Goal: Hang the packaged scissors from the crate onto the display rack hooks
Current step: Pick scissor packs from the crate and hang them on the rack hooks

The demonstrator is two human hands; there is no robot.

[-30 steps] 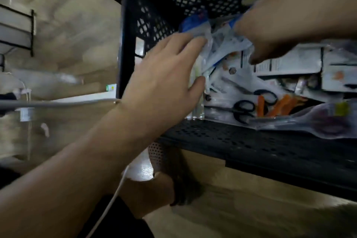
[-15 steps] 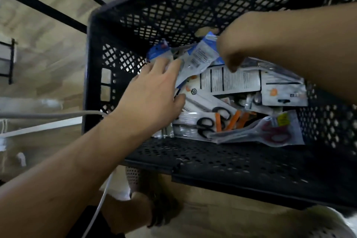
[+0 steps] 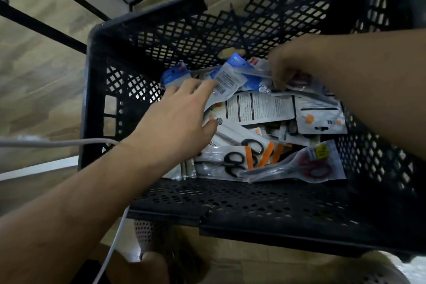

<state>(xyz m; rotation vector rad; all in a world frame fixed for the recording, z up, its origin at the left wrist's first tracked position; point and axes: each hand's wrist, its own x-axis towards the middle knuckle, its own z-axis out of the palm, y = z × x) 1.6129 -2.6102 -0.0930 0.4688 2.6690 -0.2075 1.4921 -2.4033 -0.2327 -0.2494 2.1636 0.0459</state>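
while left hand (image 3: 177,120) spreads, right hand (image 3: 288,69) pinches blue scissors pack (image 3: 232,76), long axis leftward.

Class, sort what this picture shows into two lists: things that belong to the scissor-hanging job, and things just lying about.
Job: crate; blue-topped pack, pinched by right hand; red-handled scissors pack; black-handled scissors pack; left hand, reaching in.
Lying about: white cable; wooden floor.

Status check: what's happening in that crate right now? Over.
Left hand open, fingers on the pile of packs. Right hand pinches blue-topped scissors pack, low inside black crate. Pile crowds it.
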